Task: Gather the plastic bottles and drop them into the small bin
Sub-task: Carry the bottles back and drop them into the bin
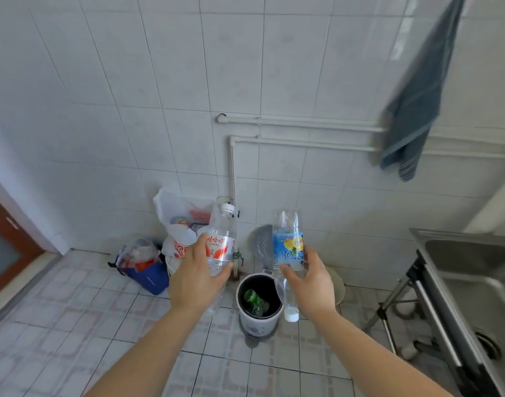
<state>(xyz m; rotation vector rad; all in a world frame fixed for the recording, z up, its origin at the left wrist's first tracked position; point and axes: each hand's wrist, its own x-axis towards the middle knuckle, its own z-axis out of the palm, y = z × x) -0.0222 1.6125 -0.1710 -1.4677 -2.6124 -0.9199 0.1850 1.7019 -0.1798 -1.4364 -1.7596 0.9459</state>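
Note:
My left hand (pixel 194 277) grips a clear plastic bottle with a red and white label (pixel 220 242), cap pointing up. My right hand (pixel 311 282) holds a clear bottle with a blue and yellow label (pixel 289 245), turned upside down so its white cap (pixel 291 314) hangs below my palm. Both bottles are held in the air above the small round white bin (pixel 259 325) on the tiled floor. The bin's lid (pixel 263 245) stands open against the wall. Inside the dark bin lies a green bottle (pixel 252 300).
A white plastic bag (pixel 179 224) and a blue bag (pixel 148 272) full of rubbish sit by the wall, left of the bin. A steel sink (pixel 475 285) on metal legs is at the right. A blue towel (pixel 417 96) hangs over white wall pipes (pixel 297 121).

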